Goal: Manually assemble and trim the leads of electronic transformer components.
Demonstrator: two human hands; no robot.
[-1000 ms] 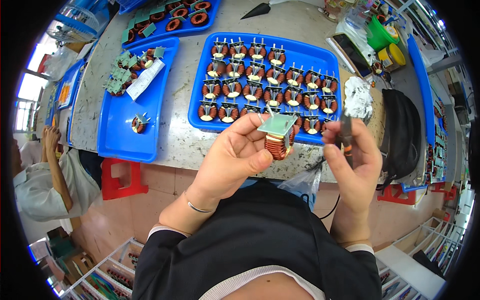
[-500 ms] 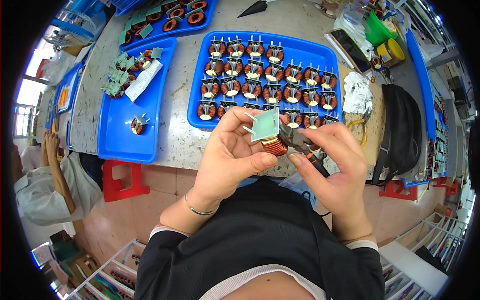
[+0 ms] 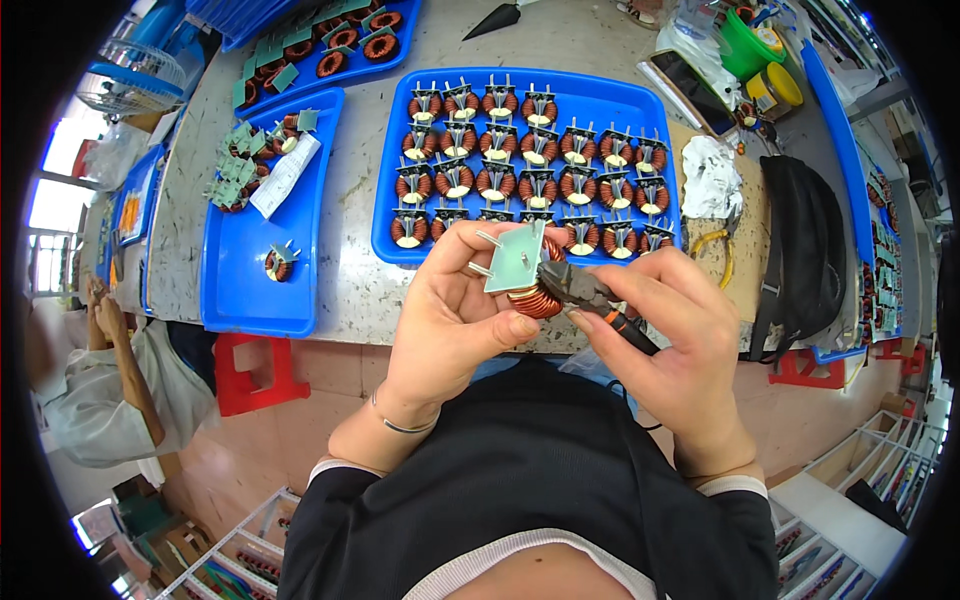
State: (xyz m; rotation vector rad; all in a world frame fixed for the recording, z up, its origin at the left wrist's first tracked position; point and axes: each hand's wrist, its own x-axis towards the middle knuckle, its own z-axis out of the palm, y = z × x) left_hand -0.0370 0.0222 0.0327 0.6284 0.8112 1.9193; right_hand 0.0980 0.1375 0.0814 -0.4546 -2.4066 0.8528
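Note:
My left hand [image 3: 450, 310] is closed round a copper-wound toroidal coil [image 3: 537, 301] with a green square board [image 3: 514, 258] on its face. Silver pins stick out of the board toward the left. In my right hand [image 3: 670, 330] is a pair of pliers or cutters [image 3: 580, 287] with dark jaws and a black-and-orange handle. Its jaws touch the coil just beside the board's right edge; the tips are partly hidden behind the part. Just beyond my hands, a blue tray [image 3: 640, 95] holds rows of similar coils standing with pins up.
At the left, a second blue tray [image 3: 240, 300] holds several green-board coils and a paper slip [image 3: 286, 176]. Another tray of coils [image 3: 345, 65] lies behind it. A black bag [image 3: 805, 260], yellow-handled pliers [image 3: 722, 250] and a phone-like device [image 3: 690, 92] lie at the right. A co-worker [image 3: 125, 390] sits at the left.
The coil in my left hand has tilted and moved slightly left, showing more of its windings. The cutter jaws have come further left, against the coil by the board's edge.

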